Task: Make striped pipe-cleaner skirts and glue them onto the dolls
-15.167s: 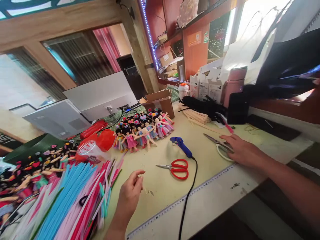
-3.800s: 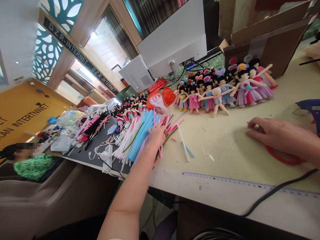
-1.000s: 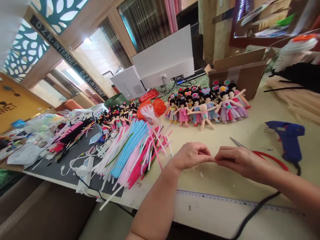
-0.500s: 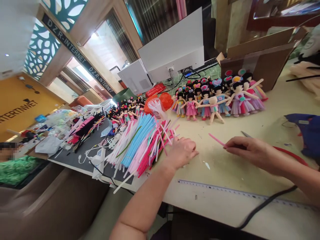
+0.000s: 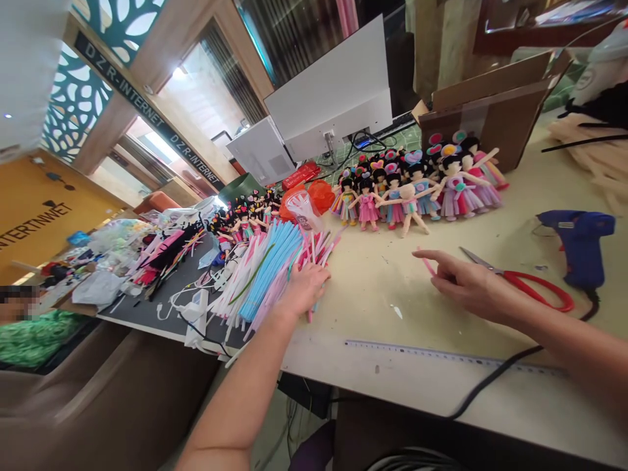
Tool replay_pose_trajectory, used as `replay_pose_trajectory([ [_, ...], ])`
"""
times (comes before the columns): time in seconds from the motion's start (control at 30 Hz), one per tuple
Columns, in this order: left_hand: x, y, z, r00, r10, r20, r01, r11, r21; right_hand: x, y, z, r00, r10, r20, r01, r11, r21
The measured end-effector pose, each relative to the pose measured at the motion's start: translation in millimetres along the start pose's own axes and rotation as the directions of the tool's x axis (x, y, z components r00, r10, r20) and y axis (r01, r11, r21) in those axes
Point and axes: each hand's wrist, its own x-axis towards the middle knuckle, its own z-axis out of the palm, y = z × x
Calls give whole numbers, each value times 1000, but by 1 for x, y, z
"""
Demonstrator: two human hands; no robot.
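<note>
At the right edge of a pile of fuzzy pipe cleaners (image 5: pixel 275 261) in white, blue and pink, my left hand (image 5: pixel 308 286) is closed. Pink stems stick out above and below its curled fingers, which partly hide them. My right hand (image 5: pixel 456 281) is over the table to the right, thumb and fingers closed on a short pink pipe cleaner (image 5: pixel 428 263), index finger stretched forward. Beside that hand lie scissors (image 5: pixel 537 288) with red handles, blades pointing to the upper left.
Pipe-cleaner dolls (image 5: pixel 417 190) stand in rows before a cardboard box (image 5: pixel 485 124). A blue glue gun (image 5: pixel 581 245) lies at right, its black cord crossing the ruler (image 5: pixel 417 353) at the front edge. A power strip (image 5: pixel 196 314) and monitors (image 5: pixel 333 91) are farther left and back.
My left hand has moved left from the tabletop onto the pile. My right hand keeps the pink pipe cleaner, its index finger now extended. The view has shifted, showing the scissors and glue gun more fully.
</note>
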Motion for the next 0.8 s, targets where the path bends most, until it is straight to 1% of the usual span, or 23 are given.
replay_pose_trajectory([
  [0.03, 0, 3, -2, 1000, -1, -12, 1, 1000, -24, 0, -1, 1, 1000, 9, 4, -9, 1000, 5],
  [0.1, 3, 13, -7, 997, -8, -75, -1, 993, -114, 2, -2, 1, 998, 30, 49, -31, 1000, 6],
  [0.17, 10, 32, -12, 987, -26, -158, -20, 959, -283, 5, -4, 0, 995, 49, 84, -50, 999, 10],
  [0.2, 15, 43, -15, 983, -35, -178, -38, 919, -392, 6, -4, 0, 995, 55, 88, -57, 998, 20],
  [0.23, 21, 56, -17, 983, -52, -178, -47, 857, -513, 6, -5, 0, 995, 59, 83, -62, 997, 36],
  [0.27, 27, 69, -18, 986, -68, -154, -45, 776, -629, 6, -5, 0, 996, 61, 68, -65, 996, 58],
  [0.33, 42, 96, -19, 996, -72, -59, -6, 583, -812, 4, -6, 2, 998, 56, 36, -60, 992, 113],
  [0.43, 63, 126, -17, 997, -56, 52, 67, 302, -951, 1, -8, 6, 999, 46, 3, -46, 986, 157],
  [0.5, 74, 137, -13, 996, -57, 75, 82, 123, -989, -1, -9, 6, 999, 47, -10, -44, 984, 173],
  [0.6, 81, 142, -8, 992, -75, 98, 89, -118, -989, -1, -13, 4, 997, 77, -6, -72, 962, 263],
  [0.7, 82, 139, -4, 986, -72, 148, 120, -299, -947, 2, -20, -1, 985, 162, 61, -173, 904, 392],
  [0.8, 82, 136, -2, 986, -57, 159, 120, -427, -896, 4, -23, -5, 961, 225, 162, -275, 848, 453],
])
